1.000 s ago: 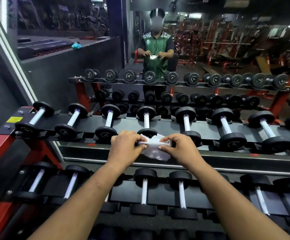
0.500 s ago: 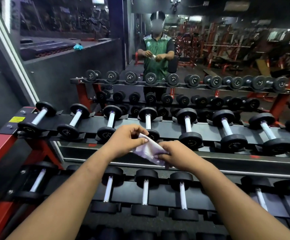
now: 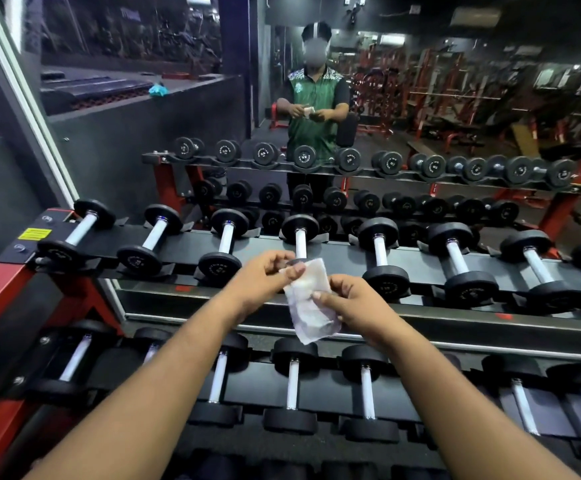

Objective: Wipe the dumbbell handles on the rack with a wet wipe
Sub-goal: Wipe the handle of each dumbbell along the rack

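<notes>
A white wet wipe hangs unfolded between my hands, above the front edge of the rack's top shelf. My left hand pinches its upper left corner. My right hand pinches its right side with thumb and fingers. Black dumbbells with shiny steel handles lie in a row on the top shelf. The dumbbell handle straight behind the wipe is partly hidden by my left hand. A second row of dumbbells fills the lower shelf beneath my forearms.
A wall mirror stands right behind the rack and reflects me, the dumbbells and red gym machines. The rack's red end frame and a yellow warning label are at the left. A grey wall panel closes the left side.
The wipe was stretched flat between both hands, then turned. It now hangs open and vertical. My left hand has risen a little; my right hand has shifted its pinch to the wipe's side.
</notes>
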`<control>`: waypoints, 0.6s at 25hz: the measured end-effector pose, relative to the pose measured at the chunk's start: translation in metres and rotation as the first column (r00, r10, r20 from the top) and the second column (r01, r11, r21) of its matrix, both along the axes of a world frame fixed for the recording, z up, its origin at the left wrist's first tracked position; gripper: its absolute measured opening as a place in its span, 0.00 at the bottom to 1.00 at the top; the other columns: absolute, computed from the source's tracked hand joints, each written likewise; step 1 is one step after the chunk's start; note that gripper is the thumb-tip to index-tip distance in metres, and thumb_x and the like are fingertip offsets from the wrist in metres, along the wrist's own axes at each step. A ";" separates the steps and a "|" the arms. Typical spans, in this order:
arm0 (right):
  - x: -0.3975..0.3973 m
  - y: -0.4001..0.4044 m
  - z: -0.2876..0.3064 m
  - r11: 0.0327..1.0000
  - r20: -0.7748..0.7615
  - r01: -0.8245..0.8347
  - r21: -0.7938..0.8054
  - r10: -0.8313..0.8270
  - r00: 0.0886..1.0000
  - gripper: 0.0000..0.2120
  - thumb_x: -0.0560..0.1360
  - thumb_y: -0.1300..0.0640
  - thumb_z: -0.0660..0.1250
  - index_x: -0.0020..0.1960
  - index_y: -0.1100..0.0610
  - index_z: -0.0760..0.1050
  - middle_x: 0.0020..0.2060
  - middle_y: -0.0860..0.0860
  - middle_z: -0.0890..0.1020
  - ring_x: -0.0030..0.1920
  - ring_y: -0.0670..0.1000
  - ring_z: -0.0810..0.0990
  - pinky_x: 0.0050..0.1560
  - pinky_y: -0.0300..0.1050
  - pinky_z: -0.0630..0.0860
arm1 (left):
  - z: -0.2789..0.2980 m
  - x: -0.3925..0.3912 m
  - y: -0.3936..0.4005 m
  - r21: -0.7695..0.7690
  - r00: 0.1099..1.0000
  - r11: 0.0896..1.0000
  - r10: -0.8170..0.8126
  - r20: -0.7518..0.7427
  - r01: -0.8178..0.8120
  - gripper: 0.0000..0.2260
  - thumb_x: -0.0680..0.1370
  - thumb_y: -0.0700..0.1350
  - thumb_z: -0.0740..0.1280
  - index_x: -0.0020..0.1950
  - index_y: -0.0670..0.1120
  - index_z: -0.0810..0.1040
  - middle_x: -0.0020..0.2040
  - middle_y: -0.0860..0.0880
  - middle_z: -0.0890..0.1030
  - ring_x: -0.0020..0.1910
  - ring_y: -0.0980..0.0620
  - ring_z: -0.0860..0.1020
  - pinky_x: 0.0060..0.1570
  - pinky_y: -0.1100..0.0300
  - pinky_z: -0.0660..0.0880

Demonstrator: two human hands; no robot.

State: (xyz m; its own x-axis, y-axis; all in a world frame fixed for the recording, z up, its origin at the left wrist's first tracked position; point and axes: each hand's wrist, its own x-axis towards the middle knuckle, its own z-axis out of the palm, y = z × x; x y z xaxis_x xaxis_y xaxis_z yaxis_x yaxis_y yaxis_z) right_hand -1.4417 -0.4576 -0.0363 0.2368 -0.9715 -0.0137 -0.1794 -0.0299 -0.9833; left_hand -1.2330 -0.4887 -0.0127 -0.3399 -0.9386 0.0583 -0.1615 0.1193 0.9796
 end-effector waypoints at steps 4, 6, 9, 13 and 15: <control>0.013 0.008 -0.020 0.983 0.290 0.132 0.128 -0.165 0.943 0.13 0.78 0.63 0.69 0.61 0.66 0.76 0.53 0.64 0.84 0.51 0.62 0.83 0.52 0.54 0.81 | -0.051 -0.013 0.022 0.161 0.989 0.986 -0.022 -0.146 0.046 0.13 0.78 0.44 0.73 0.61 0.41 0.81 0.54 0.44 0.86 0.55 0.43 0.84 0.56 0.54 0.81; 0.015 0.009 -0.024 0.983 0.343 0.126 0.135 -0.165 0.925 0.14 0.78 0.64 0.69 0.63 0.65 0.75 0.55 0.65 0.83 0.52 0.63 0.82 0.52 0.55 0.79 | -0.057 -0.012 0.020 0.150 0.972 0.989 0.034 -0.230 0.001 0.11 0.78 0.37 0.72 0.60 0.41 0.82 0.53 0.42 0.86 0.54 0.40 0.84 0.53 0.52 0.82; 0.011 0.011 -0.019 0.992 0.392 0.072 0.103 -0.107 0.914 0.13 0.78 0.65 0.68 0.62 0.63 0.77 0.55 0.62 0.84 0.50 0.59 0.82 0.50 0.52 0.78 | -0.053 -0.004 0.016 0.090 0.950 0.996 0.037 -0.309 -0.010 0.11 0.78 0.36 0.71 0.59 0.46 0.83 0.54 0.39 0.85 0.52 0.41 0.82 0.54 0.47 0.78; 0.004 0.011 -0.006 0.998 0.289 0.053 0.035 -0.061 0.956 0.08 0.76 0.70 0.67 0.51 0.62 0.83 0.48 0.59 0.86 0.44 0.52 0.83 0.43 0.41 0.80 | -0.043 0.000 0.013 0.030 0.957 0.999 -0.007 -0.289 0.016 0.11 0.80 0.32 0.66 0.53 0.45 0.83 0.50 0.44 0.85 0.50 0.48 0.81 0.53 0.53 0.78; -0.003 0.007 -0.001 0.999 0.246 0.043 0.016 -0.045 0.968 0.08 0.76 0.71 0.67 0.51 0.65 0.83 0.50 0.61 0.86 0.47 0.56 0.84 0.45 0.45 0.82 | -0.041 -0.004 0.010 0.026 0.962 1.000 -0.007 -0.274 0.015 0.12 0.80 0.32 0.63 0.50 0.44 0.84 0.49 0.45 0.85 0.49 0.50 0.81 0.51 0.57 0.78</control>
State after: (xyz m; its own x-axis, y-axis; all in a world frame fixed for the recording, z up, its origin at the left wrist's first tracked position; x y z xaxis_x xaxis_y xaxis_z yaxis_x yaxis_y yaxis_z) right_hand -1.4451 -0.4505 -0.0370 0.1912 -0.9811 0.0296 0.0671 -0.0170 -0.9976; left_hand -1.2372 -0.4784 -0.0535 -0.3248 -0.9375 0.1248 0.1142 0.0921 0.9892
